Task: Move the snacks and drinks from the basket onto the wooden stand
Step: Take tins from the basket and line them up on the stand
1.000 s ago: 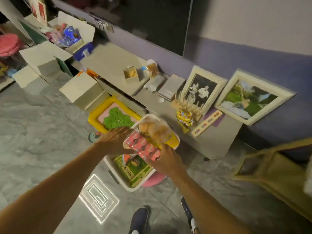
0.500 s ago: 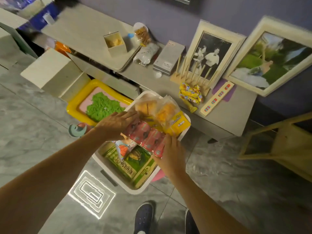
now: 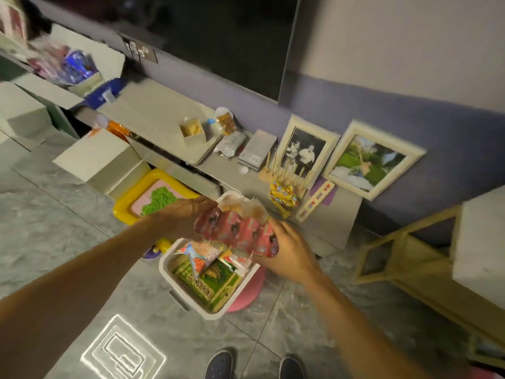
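My left hand [image 3: 185,214] and right hand [image 3: 287,247] each pinch one end of the red row of joined drink cups [image 3: 236,232], mid-frame above the white plastic basket [image 3: 175,280]. It looks bendy and heavy, so I hold both ends.

left hand [image 3: 180,218], right hand [image 3: 287,247], both gripping, arms extended

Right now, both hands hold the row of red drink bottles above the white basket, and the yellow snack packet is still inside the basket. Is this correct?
Not quite. The head view shows the yellow snack packet already lying by the wooden stand on the low shelf, not in the basket. The rest holds: the left hand and right hand hold the red drink bottles above it.
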### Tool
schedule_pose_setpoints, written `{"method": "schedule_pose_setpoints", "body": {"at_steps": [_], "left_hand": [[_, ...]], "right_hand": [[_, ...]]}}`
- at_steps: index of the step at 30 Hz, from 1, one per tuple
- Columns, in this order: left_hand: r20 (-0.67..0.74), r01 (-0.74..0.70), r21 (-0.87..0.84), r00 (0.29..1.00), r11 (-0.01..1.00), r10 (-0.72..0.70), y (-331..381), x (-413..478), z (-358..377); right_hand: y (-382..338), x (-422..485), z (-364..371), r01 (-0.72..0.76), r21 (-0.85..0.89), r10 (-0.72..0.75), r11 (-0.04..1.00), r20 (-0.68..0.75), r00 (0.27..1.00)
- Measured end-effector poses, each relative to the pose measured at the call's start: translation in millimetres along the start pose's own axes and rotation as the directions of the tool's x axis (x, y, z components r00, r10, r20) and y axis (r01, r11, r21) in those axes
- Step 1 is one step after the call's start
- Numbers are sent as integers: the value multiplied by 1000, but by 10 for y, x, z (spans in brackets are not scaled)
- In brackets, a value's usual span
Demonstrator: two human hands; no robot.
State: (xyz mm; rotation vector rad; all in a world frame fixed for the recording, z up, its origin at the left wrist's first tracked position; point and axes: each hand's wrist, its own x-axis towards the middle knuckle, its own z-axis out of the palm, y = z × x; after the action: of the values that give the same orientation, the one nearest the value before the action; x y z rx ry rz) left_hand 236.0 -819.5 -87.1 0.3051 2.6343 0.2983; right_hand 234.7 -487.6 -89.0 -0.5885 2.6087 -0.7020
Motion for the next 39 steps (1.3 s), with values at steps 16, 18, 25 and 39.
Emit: {"method": "schedule_pose_setpoints", "body": {"at_steps": [16,18,25,39], "left_hand": [[-181,-313,-610,949,728,257,2589,-953,-3453],[-235,-380,-644,924,664,301,3076,-908,-3518],[-217,-458,-696,868,553,446,4796,-549,-3085],[-92,-551,-659,735,512,672,7969,65,-2151]], "right_hand": [[-591,-2078,-3769,-18,410,173,912,-344,923],[-398,-2418,-3937,-16,455,234,890,-428,873],[447,-3867,-4215,-61,556,413,829,-534,738],[2495,-6264,-4769,-174,573,528,800,-537,657]]}}
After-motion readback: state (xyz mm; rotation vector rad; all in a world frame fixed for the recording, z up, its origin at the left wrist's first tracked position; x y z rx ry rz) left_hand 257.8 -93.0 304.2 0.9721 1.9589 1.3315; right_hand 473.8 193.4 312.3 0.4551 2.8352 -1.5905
